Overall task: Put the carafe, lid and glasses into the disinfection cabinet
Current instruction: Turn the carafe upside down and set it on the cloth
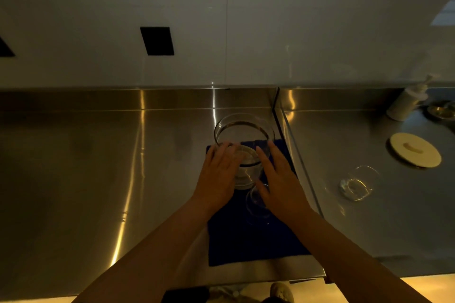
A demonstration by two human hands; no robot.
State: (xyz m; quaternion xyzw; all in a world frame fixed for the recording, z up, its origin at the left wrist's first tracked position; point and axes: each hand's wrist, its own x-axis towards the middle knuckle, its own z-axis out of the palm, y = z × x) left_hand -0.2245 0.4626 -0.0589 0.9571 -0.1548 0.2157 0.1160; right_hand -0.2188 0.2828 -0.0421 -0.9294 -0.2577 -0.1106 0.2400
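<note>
A clear glass carafe (243, 135) with a wide round mouth stands upright on a dark blue cloth (248, 241) at the middle of the steel counter. My left hand (219, 174) lies against its left side and my right hand (278, 177) against its right side, fingers straight. A clear glass (257, 206) stands on the cloth just in front of the carafe, partly hidden by my right hand. Another clear glass (358, 182) sits on the counter to the right. A round white lid (414, 149) lies flat behind that glass.
The steel counter (98, 167) runs left and right, with a seam and raised edge (300, 160) right of the cloth. A white pump bottle (406, 103) and a small metal dish (440, 110) stand at the far right. White wall panels rise behind.
</note>
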